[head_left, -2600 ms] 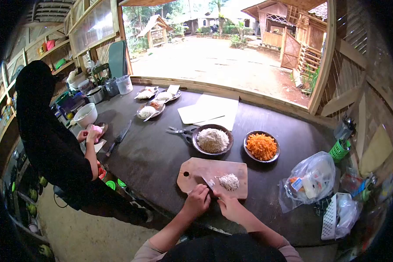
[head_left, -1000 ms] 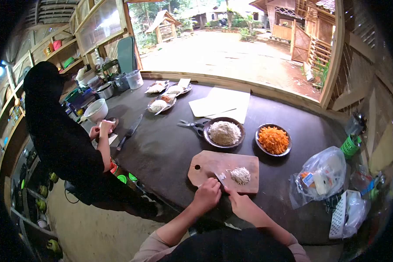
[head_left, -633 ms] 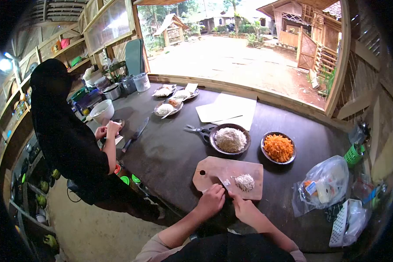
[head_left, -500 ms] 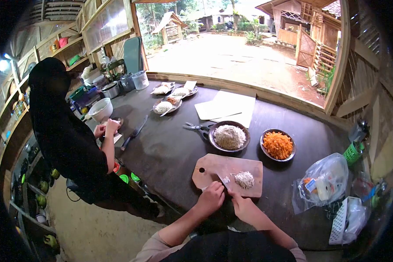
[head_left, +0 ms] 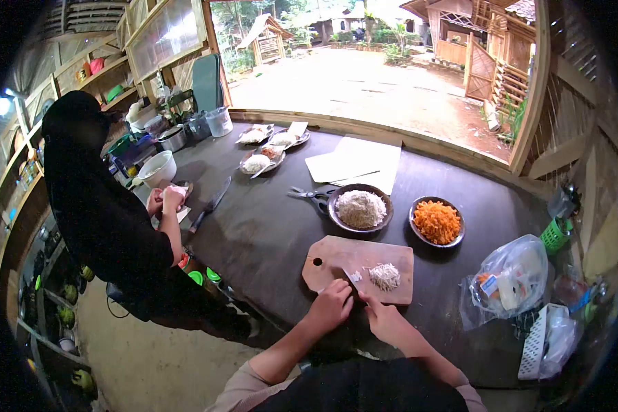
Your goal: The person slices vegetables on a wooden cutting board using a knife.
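My right hand (head_left: 387, 321) grips a knife (head_left: 353, 273), its blade slanting up and left over the wooden cutting board (head_left: 328, 255). At the board's near edge, the fingers of my left hand (head_left: 330, 305) are curled down beside the blade, and what they hold is mostly hidden. A small heap of thin white shreds (head_left: 384, 277) lies on the board, right of the knife. Beyond the board stand a dark plate piled with pale shreds (head_left: 361, 209) and another heaped with orange shreds (head_left: 437, 222), which look like carrot.
Scissors (head_left: 309, 196) and pale boards (head_left: 353, 165) lie behind the plates. To the right are a plastic bag (head_left: 515, 275) and a white perforated basket (head_left: 533, 343). A co-worker (head_left: 103, 213) stands at left, near a large knife (head_left: 211, 206), a white bowl (head_left: 158, 169) and filled plates (head_left: 271, 163).
Both hands stay at the board, and the knife has shifted only slightly over it. The view has tilted a little. The co-worker's hands remain close together.
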The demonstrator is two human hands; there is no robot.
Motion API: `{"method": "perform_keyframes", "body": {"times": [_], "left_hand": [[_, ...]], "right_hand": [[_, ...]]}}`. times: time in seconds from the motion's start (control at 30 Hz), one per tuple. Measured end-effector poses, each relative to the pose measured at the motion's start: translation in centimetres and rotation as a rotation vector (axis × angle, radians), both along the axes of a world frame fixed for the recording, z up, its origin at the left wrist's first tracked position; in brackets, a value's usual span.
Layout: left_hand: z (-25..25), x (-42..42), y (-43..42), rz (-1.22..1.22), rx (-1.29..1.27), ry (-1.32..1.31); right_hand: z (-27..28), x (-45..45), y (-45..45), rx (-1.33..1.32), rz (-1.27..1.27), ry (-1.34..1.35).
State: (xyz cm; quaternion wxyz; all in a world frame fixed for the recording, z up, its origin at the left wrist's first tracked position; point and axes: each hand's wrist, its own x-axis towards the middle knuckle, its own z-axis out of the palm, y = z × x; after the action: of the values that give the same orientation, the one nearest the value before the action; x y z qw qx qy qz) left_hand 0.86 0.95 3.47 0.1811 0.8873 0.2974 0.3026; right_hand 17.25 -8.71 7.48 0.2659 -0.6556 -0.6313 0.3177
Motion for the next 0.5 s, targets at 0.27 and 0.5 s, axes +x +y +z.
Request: {"method": "perform_keyframes", "body": {"times": [0.27, 0.5], "left_hand": [[-0.4, 0.0, -0.3, 0.041, -0.016, 0.054], [0.1, 0.0, -0.1, 0.027, -0.054, 0.075]], "right_hand": [[-1.0, 0.6, 0.3, 0.053, 0.023, 0.038], [-2.4, 0.3, 1.2, 0.146, 0.008, 0.108]]}}
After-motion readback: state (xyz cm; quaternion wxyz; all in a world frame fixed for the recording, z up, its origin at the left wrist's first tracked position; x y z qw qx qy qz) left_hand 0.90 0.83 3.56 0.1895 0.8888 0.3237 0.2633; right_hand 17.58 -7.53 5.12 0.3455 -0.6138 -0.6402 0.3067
